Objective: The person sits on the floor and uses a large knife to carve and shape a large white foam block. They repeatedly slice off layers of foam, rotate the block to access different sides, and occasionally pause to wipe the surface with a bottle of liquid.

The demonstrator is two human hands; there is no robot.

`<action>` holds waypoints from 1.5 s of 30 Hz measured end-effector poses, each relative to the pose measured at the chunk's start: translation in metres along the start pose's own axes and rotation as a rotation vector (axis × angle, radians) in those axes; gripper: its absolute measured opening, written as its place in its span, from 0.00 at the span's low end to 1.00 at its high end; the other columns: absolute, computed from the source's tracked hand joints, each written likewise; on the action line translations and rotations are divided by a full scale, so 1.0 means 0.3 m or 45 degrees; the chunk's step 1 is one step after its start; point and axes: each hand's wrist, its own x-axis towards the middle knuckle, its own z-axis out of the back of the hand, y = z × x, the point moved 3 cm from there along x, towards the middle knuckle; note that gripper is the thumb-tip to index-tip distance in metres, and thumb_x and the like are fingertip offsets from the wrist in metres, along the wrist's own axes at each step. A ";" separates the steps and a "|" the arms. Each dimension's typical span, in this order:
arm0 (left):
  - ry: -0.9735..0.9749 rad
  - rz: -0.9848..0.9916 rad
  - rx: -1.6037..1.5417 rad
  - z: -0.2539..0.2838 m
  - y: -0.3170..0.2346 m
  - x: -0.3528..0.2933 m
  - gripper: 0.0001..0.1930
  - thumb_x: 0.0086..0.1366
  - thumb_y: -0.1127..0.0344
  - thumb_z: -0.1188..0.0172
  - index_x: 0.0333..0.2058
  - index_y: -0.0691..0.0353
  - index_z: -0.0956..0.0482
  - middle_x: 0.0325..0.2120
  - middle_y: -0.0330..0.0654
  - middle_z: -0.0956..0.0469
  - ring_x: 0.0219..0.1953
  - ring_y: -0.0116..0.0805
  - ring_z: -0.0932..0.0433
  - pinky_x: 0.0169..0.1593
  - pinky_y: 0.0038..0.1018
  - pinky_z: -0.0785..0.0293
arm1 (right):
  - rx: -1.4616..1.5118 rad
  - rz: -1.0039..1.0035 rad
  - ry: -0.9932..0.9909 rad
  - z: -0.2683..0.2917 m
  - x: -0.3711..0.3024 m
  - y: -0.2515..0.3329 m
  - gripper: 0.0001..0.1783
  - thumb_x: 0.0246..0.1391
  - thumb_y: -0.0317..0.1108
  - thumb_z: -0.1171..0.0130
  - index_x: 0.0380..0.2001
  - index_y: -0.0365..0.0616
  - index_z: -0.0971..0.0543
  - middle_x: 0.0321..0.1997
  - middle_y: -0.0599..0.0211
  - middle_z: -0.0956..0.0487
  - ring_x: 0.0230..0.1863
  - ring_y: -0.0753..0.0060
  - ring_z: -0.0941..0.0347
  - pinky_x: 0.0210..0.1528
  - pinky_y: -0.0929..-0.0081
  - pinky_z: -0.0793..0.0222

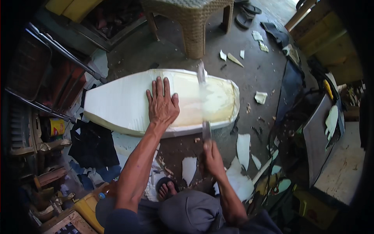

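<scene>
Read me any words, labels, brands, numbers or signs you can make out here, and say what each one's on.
No text can be read.
Yellow-and-red package at far left: any print is too small and blurred to read.
Long blade: blurred, no lettering legible.
White block: no lettering that I can make out.

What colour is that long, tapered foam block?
The foam block: mostly creamy white, yellower rightward; head view.

Your left sleeve (122, 223): plain dark navy, ends around the elbow; left forearm (136, 175) bare below. Left hand (161, 107), right hand (213, 158) both bare too. Your grey cloth (191, 212), low centre: rounded, creased. Your sandal (164, 179): dark, open-toed, toes showing.
</scene>
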 end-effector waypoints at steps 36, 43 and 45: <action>-0.041 -0.003 -0.074 0.002 0.023 0.032 0.36 0.73 0.56 0.54 0.73 0.70 0.49 0.74 0.62 0.50 0.75 0.63 0.51 0.75 0.57 0.55 | 0.000 -0.194 0.175 -0.076 0.040 0.118 0.21 0.73 0.48 0.54 0.52 0.40 0.32 0.38 0.39 0.21 0.41 0.43 0.19 0.45 0.54 0.26; -0.116 0.005 -0.128 -0.020 0.020 0.030 0.35 0.74 0.54 0.57 0.73 0.70 0.48 0.74 0.59 0.49 0.76 0.58 0.51 0.76 0.53 0.56 | 0.000 -0.177 0.177 -0.103 0.086 0.142 0.21 0.73 0.48 0.54 0.54 0.41 0.31 0.37 0.41 0.20 0.42 0.38 0.19 0.44 0.51 0.27; -0.113 0.068 -0.283 -0.015 0.053 0.035 0.34 0.75 0.55 0.60 0.72 0.72 0.48 0.74 0.59 0.48 0.76 0.57 0.51 0.77 0.51 0.57 | -0.049 0.000 0.117 -0.103 0.005 0.094 0.20 0.73 0.48 0.54 0.51 0.41 0.31 0.36 0.41 0.20 0.39 0.39 0.19 0.42 0.51 0.27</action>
